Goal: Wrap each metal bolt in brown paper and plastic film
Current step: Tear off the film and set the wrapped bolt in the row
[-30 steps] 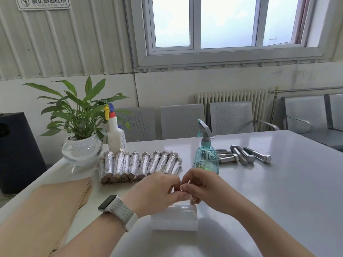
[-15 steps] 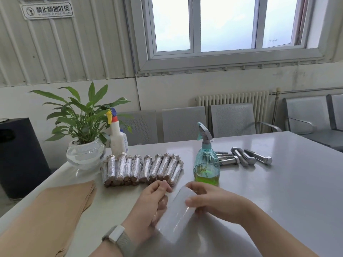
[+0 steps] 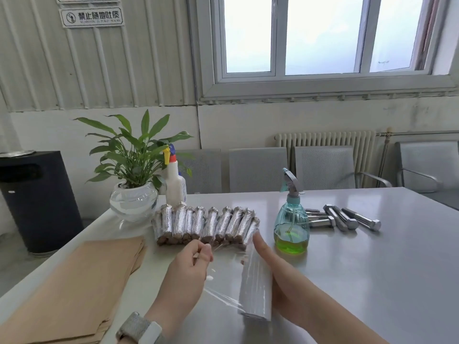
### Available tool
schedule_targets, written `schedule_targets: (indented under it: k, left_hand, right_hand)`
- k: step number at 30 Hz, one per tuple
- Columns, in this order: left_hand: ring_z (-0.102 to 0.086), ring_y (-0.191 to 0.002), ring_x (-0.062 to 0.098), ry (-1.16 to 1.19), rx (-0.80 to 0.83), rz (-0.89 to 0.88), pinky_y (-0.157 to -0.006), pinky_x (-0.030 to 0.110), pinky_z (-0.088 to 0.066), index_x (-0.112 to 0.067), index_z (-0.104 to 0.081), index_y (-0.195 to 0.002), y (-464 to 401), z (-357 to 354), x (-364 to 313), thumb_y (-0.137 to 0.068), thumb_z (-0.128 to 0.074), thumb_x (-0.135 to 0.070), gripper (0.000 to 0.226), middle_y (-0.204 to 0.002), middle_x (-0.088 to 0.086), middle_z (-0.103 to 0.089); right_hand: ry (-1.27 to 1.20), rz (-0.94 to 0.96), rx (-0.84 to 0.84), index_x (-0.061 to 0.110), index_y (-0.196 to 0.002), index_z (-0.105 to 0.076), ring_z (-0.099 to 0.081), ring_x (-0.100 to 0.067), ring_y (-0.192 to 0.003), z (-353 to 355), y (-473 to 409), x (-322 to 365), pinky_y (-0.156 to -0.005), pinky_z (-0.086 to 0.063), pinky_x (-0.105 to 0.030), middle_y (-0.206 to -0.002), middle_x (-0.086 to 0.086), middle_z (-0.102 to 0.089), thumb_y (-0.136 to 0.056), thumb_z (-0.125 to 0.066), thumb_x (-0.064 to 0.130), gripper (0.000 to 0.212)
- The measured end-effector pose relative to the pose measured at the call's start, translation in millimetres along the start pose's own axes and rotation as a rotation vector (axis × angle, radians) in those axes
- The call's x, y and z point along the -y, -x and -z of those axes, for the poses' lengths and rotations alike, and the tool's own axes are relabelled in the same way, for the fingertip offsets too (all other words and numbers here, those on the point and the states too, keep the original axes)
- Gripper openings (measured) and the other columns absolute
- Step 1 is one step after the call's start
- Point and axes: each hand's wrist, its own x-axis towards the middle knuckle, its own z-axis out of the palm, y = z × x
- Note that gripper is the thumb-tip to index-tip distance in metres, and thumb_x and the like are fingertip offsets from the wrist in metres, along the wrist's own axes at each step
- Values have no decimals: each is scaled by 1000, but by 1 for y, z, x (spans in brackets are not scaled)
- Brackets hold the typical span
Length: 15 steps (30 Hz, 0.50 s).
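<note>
A roll of clear plastic film [image 3: 255,285] lies on the grey table [image 3: 372,269] in front of me. My right hand [image 3: 275,266] rests along its right side with straight fingers. My left hand [image 3: 191,266] pinches the loose film edge, and a sheet of film stretches from the roll to it. A row of several wrapped bolts [image 3: 206,224] lies just beyond my hands. Several bare metal bolts [image 3: 342,219] lie to the right, behind the spray bottle. A stack of brown paper [image 3: 74,289] lies at the left.
A teal spray bottle with green liquid [image 3: 291,219] stands right of the wrapped bolts. A potted plant in a glass bowl [image 3: 134,194] and a white spray bottle [image 3: 175,182] stand at the back left. Grey chairs [image 3: 323,167] line the far table edge.
The roll has turned from crosswise to lengthwise on the table. My left hand has pulled the film edge out to the left, away from my right hand. The camera has tilted up.
</note>
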Motion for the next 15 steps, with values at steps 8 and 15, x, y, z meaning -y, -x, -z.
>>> schedule_targets:
  k: [8, 15]
  left_hand:
    - [-30, -36, 13, 135, 110, 112, -36, 21, -28, -22, -55, -75, 2, 19, 4, -99, -48, -36, 29, -52, -1, -35]
    - [-26, -35, 15, 177, 100, 147, -38, 20, -23, -17, -54, -78, -4, 29, 12, -101, -47, -31, 28, -48, 2, -34]
  right_hand:
    - [34, -75, 58, 5, -119, -47, -68, -40, -80, -3, 5, 3, -82, -56, -53, -95, -22, -65, -69, -82, 46, 74]
    - [79, -100, 129, -3, -124, -54, -63, -31, -90, 16, 3, 14, -104, -42, -53, -97, -18, -67, -64, -71, 20, 66]
